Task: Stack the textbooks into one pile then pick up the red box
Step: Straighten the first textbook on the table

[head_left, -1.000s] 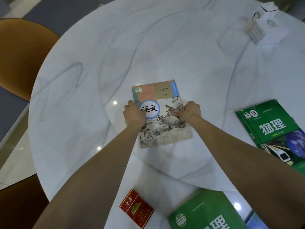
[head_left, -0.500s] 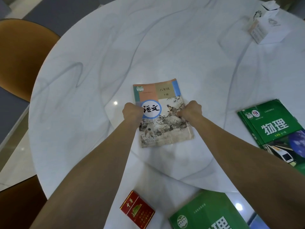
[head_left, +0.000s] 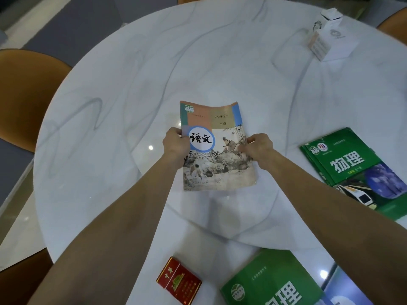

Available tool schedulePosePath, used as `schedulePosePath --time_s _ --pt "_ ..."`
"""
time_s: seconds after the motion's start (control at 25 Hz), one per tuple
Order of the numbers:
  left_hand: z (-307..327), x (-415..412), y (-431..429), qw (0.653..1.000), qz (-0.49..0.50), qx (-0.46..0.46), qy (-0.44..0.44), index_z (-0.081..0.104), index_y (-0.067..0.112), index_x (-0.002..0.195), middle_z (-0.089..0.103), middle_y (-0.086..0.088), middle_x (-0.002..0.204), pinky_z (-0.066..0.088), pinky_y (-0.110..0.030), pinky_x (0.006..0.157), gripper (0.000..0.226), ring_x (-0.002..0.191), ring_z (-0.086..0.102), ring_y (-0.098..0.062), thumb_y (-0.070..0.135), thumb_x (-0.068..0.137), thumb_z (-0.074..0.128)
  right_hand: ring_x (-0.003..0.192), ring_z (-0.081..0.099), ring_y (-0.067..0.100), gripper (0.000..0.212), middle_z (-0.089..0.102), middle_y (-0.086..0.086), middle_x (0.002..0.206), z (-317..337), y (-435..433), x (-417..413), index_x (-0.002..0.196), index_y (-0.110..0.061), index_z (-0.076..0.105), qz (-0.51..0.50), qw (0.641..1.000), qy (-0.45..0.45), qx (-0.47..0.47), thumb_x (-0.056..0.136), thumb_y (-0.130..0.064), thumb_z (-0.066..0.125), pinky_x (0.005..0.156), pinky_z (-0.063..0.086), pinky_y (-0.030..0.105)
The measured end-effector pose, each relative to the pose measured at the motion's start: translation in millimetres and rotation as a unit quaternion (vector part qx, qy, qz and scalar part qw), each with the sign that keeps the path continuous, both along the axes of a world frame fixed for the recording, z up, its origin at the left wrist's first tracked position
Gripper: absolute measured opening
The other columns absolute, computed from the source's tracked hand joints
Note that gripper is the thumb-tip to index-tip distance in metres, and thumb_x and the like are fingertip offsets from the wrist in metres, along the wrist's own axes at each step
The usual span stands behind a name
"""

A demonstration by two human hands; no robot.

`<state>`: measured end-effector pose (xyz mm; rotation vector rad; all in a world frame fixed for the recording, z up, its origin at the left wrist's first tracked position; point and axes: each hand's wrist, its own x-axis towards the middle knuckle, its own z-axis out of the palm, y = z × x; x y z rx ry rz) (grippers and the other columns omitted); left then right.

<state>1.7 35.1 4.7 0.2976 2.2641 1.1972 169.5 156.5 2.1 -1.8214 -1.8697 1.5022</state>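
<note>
Here both hands, left [head_left: 176,144] and right [head_left: 258,148], pinch the side edges of the illustrated textbook [head_left: 218,155] at mid-surface [head_left: 132,89], with two green textbooks [head_left: 352,168] [head_left: 273,280] and the red box [head_left: 178,281] lying nearer.

The textbook [head_left: 217,148] sits mid-table [head_left: 132,84] between my hands — left hand [head_left: 176,146] on its left edge, right hand [head_left: 258,148] on its right. Two more books lie right [head_left: 352,168] and near-right [head_left: 271,280]; the box [head_left: 178,280] nearest me — a carton [head_left: 328,38] far right.

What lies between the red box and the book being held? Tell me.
Head view: only bare white table between the red box and the held book.
</note>
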Motion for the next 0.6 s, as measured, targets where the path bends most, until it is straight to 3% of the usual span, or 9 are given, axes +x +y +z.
schedulePosePath --time_s 0.16,0.28,0.36,0.48,0.6 --pt "8 22 23 0.999 -0.024 0.023 -0.024 0.051 0.005 0.117 0.056 -0.019 0.123 0.042 -0.031 0.07 0.025 0.09 0.05 -0.028 0.009 0.093 0.048 0.057 0.052 0.008 0.016 0.055 -0.002 0.067 18 17 33 0.077 -0.01 0.058 -0.037 0.999 0.025 0.025 0.077 -0.008 0.074 0.047 0.042 0.02" --pt "4 45 40 0.998 -0.047 0.026 -0.038 0.052 0.006 0.117 0.057 -0.018 0.123 0.042 -0.031 0.072 0.025 0.09 0.05 -0.027 0.01 0.093 0.048 0.067 0.059 0.017 0.015 0.06 0.004 0.074 21 25 59 0.084 -0.008 0.06 -0.057 0.998 0.019 0.032 0.077 -0.008 0.074 0.058 0.049 0.024" --pt "-1 59 49 0.997 -0.062 0.023 -0.046 0.052 0.006 0.117 0.058 -0.018 0.122 0.042 -0.031 0.068 0.025 0.088 0.051 -0.026 0.01 0.093 0.048 0.071 0.059 0.019 0.014 0.061 0.007 0.078 17 27 78 0.082 -0.008 0.06 -0.074 0.997 0.009 0.031 0.077 -0.008 0.074 0.059 0.049 0.025" --pt "-11 77 56 0.996 -0.076 0.01 -0.056 0.052 0.007 0.117 0.059 -0.017 0.119 0.042 -0.027 0.057 0.024 0.083 0.05 -0.024 0.011 0.094 0.048 0.059 0.053 0.012 0.018 0.058 0.003 0.067 6 26 100 0.07 -0.009 0.058 -0.079 0.996 -0.013 0.027 0.077 -0.01 0.074 0.053 0.045 0.021" --pt "-24 90 55 0.995 -0.083 -0.011 -0.054 0.053 0.008 0.117 0.06 -0.016 0.118 0.043 -0.03 0.067 0.024 0.084 0.051 -0.024 0.01 0.093 0.048 0.057 0.05 0.012 0.025 0.056 0.001 0.063 -8 24 115 0.062 -0.014 0.055 -0.09 0.996 -0.019 0.015 0.078 -0.012 0.073 0.053 0.043 0.022"
